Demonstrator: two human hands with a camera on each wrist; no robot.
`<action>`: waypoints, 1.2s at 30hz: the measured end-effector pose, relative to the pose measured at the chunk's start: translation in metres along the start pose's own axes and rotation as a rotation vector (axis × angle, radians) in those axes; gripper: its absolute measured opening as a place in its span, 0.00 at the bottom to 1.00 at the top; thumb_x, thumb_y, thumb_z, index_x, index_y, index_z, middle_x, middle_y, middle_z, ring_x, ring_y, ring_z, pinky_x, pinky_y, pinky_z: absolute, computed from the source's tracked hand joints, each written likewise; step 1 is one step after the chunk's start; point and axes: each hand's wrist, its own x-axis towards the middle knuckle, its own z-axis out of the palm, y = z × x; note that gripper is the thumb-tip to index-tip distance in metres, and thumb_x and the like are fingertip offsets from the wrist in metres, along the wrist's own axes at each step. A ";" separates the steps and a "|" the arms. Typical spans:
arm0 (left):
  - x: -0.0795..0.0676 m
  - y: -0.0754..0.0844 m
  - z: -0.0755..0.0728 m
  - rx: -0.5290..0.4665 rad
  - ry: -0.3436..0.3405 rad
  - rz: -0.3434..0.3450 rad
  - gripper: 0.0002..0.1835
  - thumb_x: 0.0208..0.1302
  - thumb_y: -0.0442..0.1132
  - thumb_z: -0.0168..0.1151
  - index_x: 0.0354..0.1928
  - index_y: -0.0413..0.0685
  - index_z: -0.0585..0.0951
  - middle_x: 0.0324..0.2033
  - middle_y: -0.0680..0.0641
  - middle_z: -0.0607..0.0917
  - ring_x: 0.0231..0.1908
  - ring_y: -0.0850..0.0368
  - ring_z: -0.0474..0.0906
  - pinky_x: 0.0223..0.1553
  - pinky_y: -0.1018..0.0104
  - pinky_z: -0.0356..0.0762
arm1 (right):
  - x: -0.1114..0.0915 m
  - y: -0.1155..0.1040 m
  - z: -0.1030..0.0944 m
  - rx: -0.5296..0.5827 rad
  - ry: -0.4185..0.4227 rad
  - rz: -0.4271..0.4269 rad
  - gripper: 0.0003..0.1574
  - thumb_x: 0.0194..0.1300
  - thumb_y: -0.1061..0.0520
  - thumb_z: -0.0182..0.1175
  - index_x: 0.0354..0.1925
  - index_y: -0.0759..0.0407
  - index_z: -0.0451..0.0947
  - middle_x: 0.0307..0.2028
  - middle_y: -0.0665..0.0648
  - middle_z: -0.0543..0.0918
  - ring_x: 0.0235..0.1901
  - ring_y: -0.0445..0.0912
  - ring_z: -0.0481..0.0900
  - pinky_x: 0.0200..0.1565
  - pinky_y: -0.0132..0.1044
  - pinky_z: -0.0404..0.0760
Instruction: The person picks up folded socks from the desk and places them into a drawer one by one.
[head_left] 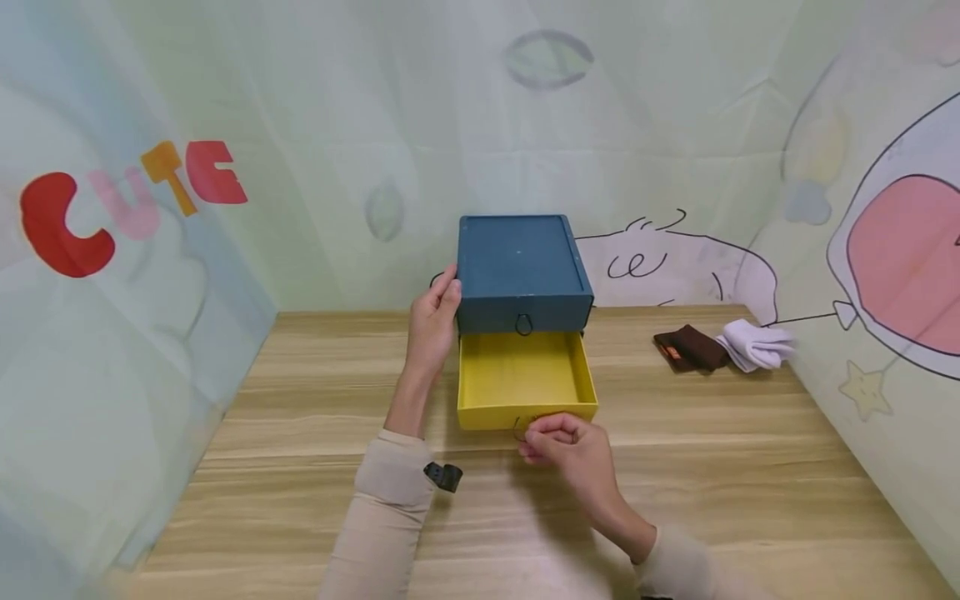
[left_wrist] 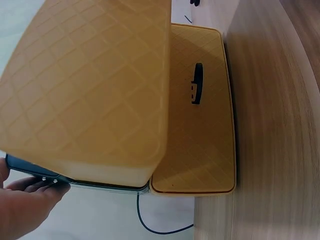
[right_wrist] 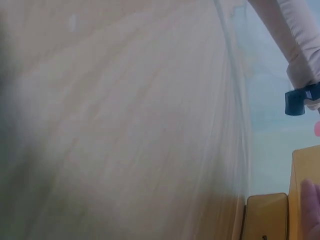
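So there's a small blue drawer box (head_left: 522, 271) sitting toward the back of the wooden bench (head_left: 315, 392), and its yellow drawer (head_left: 525, 379) is pulled out toward the person, nothing visible inside. The left hand (head_left: 432, 321) rests flat against the box's left side with fingers fairly straight, bracing it rather than gripping. The right hand (head_left: 564, 446) is down at the drawer's front edge with fingertips curled and pinched around the little ring pull (head_left: 521, 430). The whole thing looks like light cardboard or thin board, so it probably slides around easily and the walls could flex if squeezed, which would explain the steadying hand on the side. The ring pull looks like the obvious spot to hold; the upper compartment has a matching ring (head_left: 523, 324). Off to the right, well apart from the box, lie a folded brown sock (head_left: 690, 347) and a white sock (head_left: 756, 344), touching each other near the wall. Nothing sits between the hands and the drawer. The wrist views are mostly blurry bench and yellow surfaces, not much help.
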 end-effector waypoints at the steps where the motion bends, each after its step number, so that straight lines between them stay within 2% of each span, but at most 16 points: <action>1: 0.000 0.000 0.000 -0.001 0.000 0.000 0.31 0.79 0.56 0.46 0.77 0.54 0.62 0.78 0.54 0.62 0.78 0.60 0.56 0.78 0.56 0.57 | 0.000 0.000 -0.002 -0.025 -0.027 0.007 0.11 0.62 0.65 0.69 0.41 0.73 0.81 0.33 0.64 0.90 0.32 0.51 0.90 0.42 0.49 0.89; 6: -0.001 0.002 -0.002 0.008 0.005 0.000 0.30 0.79 0.55 0.46 0.77 0.55 0.63 0.77 0.54 0.63 0.78 0.61 0.56 0.78 0.56 0.57 | -0.008 -0.004 -0.022 -0.191 -0.176 0.062 0.16 0.61 0.60 0.71 0.42 0.71 0.83 0.35 0.61 0.90 0.36 0.48 0.89 0.44 0.45 0.89; 9: -0.001 0.002 0.000 0.008 0.003 0.003 0.30 0.79 0.55 0.46 0.77 0.54 0.62 0.78 0.52 0.62 0.78 0.60 0.56 0.78 0.56 0.57 | -0.012 -0.006 -0.048 -0.242 -0.234 0.091 0.19 0.61 0.57 0.72 0.44 0.71 0.82 0.37 0.61 0.91 0.37 0.47 0.89 0.45 0.44 0.89; 11: -0.002 0.002 0.001 0.007 0.002 0.005 0.30 0.79 0.55 0.46 0.77 0.54 0.62 0.78 0.51 0.62 0.78 0.59 0.56 0.78 0.56 0.57 | -0.008 -0.009 -0.071 -0.235 -0.235 0.105 0.20 0.62 0.57 0.71 0.45 0.72 0.81 0.38 0.62 0.90 0.38 0.49 0.90 0.47 0.48 0.89; 15: -0.001 0.002 0.001 0.006 0.016 0.001 0.31 0.79 0.56 0.46 0.77 0.54 0.63 0.77 0.52 0.63 0.78 0.58 0.56 0.78 0.54 0.57 | 0.016 -0.018 -0.122 -0.225 -0.164 0.100 0.20 0.65 0.59 0.68 0.48 0.73 0.78 0.40 0.61 0.90 0.39 0.48 0.90 0.49 0.48 0.88; 17: -0.001 0.001 0.000 0.006 0.019 -0.001 0.31 0.79 0.56 0.46 0.77 0.52 0.63 0.77 0.53 0.64 0.78 0.58 0.56 0.78 0.54 0.57 | 0.035 -0.025 -0.150 -0.242 -0.120 0.077 0.16 0.67 0.59 0.66 0.48 0.69 0.79 0.39 0.54 0.90 0.39 0.45 0.90 0.49 0.44 0.88; 21: -0.001 0.000 0.000 0.010 0.020 -0.007 0.31 0.79 0.56 0.46 0.77 0.54 0.63 0.77 0.53 0.64 0.78 0.59 0.57 0.78 0.55 0.58 | 0.075 -0.044 -0.203 -0.312 0.029 -0.010 0.17 0.70 0.60 0.64 0.51 0.70 0.78 0.33 0.43 0.90 0.35 0.39 0.89 0.44 0.37 0.89; 23: 0.000 0.000 0.000 0.010 0.017 -0.011 0.31 0.79 0.56 0.46 0.77 0.54 0.63 0.78 0.52 0.63 0.78 0.59 0.57 0.78 0.56 0.58 | 0.094 -0.052 -0.225 -0.434 0.135 -0.076 0.19 0.70 0.59 0.63 0.53 0.73 0.78 0.31 0.43 0.89 0.32 0.36 0.88 0.40 0.35 0.89; 24: 0.000 0.000 0.000 0.007 0.014 -0.016 0.30 0.79 0.55 0.46 0.77 0.54 0.63 0.78 0.52 0.63 0.78 0.59 0.56 0.78 0.56 0.58 | 0.103 -0.056 -0.234 -0.525 0.195 -0.106 0.21 0.71 0.58 0.62 0.54 0.74 0.78 0.31 0.46 0.90 0.30 0.35 0.88 0.37 0.33 0.89; 26: -0.001 0.002 0.000 0.001 0.007 -0.027 0.30 0.80 0.53 0.45 0.77 0.53 0.62 0.78 0.52 0.62 0.78 0.59 0.56 0.78 0.56 0.57 | 0.118 -0.062 -0.251 -0.760 0.298 -0.165 0.21 0.72 0.55 0.61 0.54 0.71 0.81 0.33 0.54 0.91 0.31 0.37 0.87 0.40 0.31 0.86; 28: -0.002 0.006 -0.001 -0.010 -0.002 -0.041 0.29 0.80 0.51 0.45 0.78 0.52 0.62 0.78 0.52 0.62 0.78 0.58 0.55 0.79 0.56 0.57 | 0.130 -0.066 -0.264 -0.951 0.365 -0.212 0.21 0.73 0.53 0.59 0.52 0.69 0.83 0.37 0.64 0.91 0.35 0.45 0.88 0.49 0.39 0.81; 29: -0.003 0.010 0.000 -0.014 -0.006 -0.049 0.29 0.81 0.50 0.45 0.78 0.51 0.61 0.78 0.52 0.62 0.78 0.57 0.55 0.79 0.56 0.57 | 0.135 -0.067 -0.269 -1.019 0.379 -0.228 0.20 0.73 0.53 0.59 0.52 0.68 0.83 0.40 0.69 0.90 0.38 0.51 0.87 0.54 0.45 0.76; 31: -0.007 0.018 0.000 -0.019 -0.012 -0.057 0.28 0.81 0.48 0.45 0.78 0.49 0.61 0.78 0.50 0.61 0.78 0.56 0.55 0.79 0.56 0.57 | 0.143 -0.069 -0.277 -1.095 0.379 -0.243 0.21 0.72 0.54 0.58 0.53 0.68 0.83 0.44 0.72 0.87 0.45 0.62 0.83 0.53 0.54 0.70; 33: -0.010 0.026 0.000 -0.018 -0.015 -0.062 0.28 0.81 0.46 0.44 0.78 0.47 0.61 0.78 0.49 0.61 0.79 0.55 0.55 0.79 0.56 0.57 | 0.149 -0.068 -0.281 -1.112 0.326 -0.223 0.22 0.72 0.55 0.57 0.56 0.71 0.80 0.47 0.75 0.85 0.50 0.68 0.80 0.56 0.59 0.70; 36: -0.012 0.033 0.000 -0.011 -0.013 -0.058 0.28 0.81 0.45 0.44 0.77 0.45 0.61 0.78 0.46 0.62 0.79 0.54 0.55 0.78 0.55 0.57 | 0.157 -0.066 -0.282 -1.157 0.229 -0.145 0.27 0.72 0.55 0.57 0.61 0.73 0.75 0.52 0.78 0.82 0.53 0.71 0.79 0.53 0.59 0.77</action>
